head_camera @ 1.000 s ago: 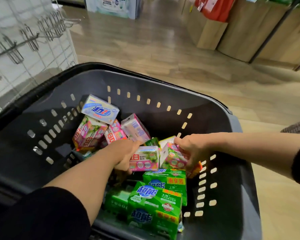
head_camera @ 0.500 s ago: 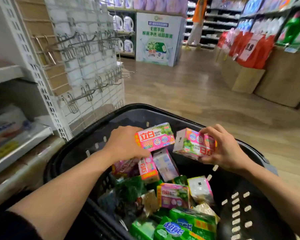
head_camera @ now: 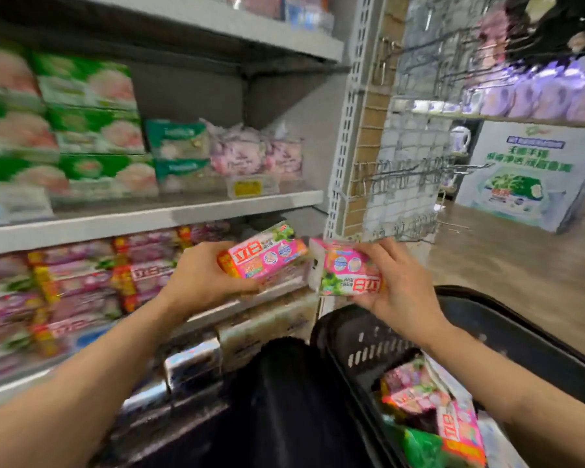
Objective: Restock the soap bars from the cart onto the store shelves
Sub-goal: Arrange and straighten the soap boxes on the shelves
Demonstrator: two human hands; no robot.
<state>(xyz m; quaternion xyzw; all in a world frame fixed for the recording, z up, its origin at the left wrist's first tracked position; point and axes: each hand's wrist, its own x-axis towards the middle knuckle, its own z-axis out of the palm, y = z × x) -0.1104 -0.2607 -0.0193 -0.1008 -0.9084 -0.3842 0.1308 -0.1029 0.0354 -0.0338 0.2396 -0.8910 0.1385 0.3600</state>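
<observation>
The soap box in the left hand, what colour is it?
Mostly pink soap box, with red lettering, seen in the head view.

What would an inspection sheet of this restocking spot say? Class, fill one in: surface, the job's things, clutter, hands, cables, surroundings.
Surface: the lower shelf carries rows of pink soap packs; bare edge at its right end.
Job's things: two pink soap bars, left bar and right bar, held up in front of the shelf; more soap in the black cart.
Clutter: green packs on the upper shelf, blurred.
Hands: left hand grips the left bar; right hand grips the right bar, label upside down.
Cables: nothing seen.
Surroundings: empty wire hooks beside the shelf; wooden floor.
</observation>
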